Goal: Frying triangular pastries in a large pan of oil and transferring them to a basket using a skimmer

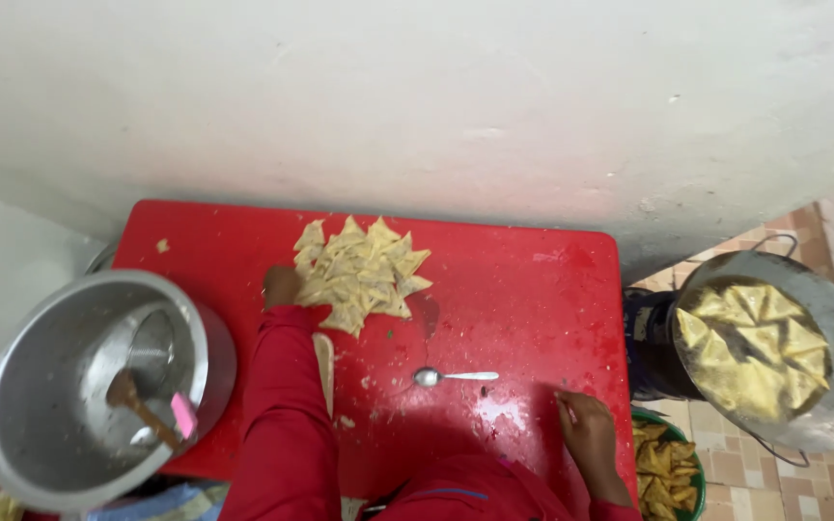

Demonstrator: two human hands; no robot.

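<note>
My left hand (282,286) touches the heap of pale, soft triangular folded pastries (361,272) on the red table (523,289); whether my fingers grip, I cannot tell. Right hand (586,425) rests empty. The pastries look light and tear-prone: lift by the edges.

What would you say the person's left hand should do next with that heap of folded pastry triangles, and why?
Probably close the left hand on a few triangles at the near edge of the pile of raw triangles and lift them. The hand already touches the pile's left side, and the frying pan to the right holds pieces in oil. The right hand rests on the red table.
</note>
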